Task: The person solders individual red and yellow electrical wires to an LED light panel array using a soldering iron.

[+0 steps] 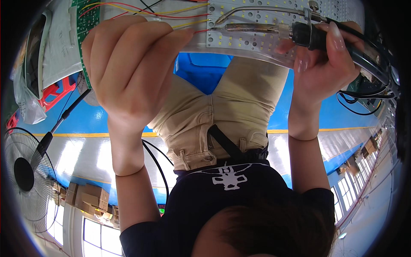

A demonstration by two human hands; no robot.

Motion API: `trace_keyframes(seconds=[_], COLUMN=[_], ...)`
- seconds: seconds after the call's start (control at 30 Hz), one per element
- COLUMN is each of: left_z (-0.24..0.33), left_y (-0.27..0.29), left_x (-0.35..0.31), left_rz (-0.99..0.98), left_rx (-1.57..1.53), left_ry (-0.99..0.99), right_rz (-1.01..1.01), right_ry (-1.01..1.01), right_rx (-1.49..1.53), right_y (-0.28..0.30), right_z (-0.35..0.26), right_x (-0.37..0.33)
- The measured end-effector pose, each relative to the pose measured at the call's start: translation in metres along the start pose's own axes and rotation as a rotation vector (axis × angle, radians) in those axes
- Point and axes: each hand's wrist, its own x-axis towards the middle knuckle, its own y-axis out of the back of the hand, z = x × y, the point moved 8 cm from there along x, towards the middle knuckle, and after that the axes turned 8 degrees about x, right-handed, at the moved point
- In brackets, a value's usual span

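Observation:
My left hand (128, 70) is closed, its thumb and forefinger pinching a red wire (201, 31) at the left edge of a white LED board (216, 41). In my right hand (319, 70) is a soldering iron (252, 28), gripped by its black handle. The iron's tip points left and lies close to the wire's end; whether they touch I cannot tell. A thin bent metal tube (261, 8), clamped to the iron, ends just above that tip. Other red and yellow wires (188, 9) run from the LED board towards a green circuit board (88, 17), partly behind my left hand.
A dark flat-screened device (36, 55) lies at the table's left end. Below it are a red stool (60, 92) and a standing fan (25, 171). Black cables (355, 97) hang at the right. A blue stool (199, 64) is under the table edge, by my legs.

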Motion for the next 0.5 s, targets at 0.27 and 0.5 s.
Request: trace_keyframes(seconds=[0.27, 0.5], left_z=[-0.001, -0.003], left_y=[0.0, 0.003], left_x=[0.0, 0.0], left_rz=[-0.002, 0.008], left_rx=[0.001, 0.024], left_ry=[0.007, 0.029], right_rz=[0.208, 0.234], right_ry=[-0.162, -0.303], right_rx=[0.066, 0.251], right_y=[0.002, -0.004], right_z=[0.003, 0.005], right_x=[0.0, 0.002])
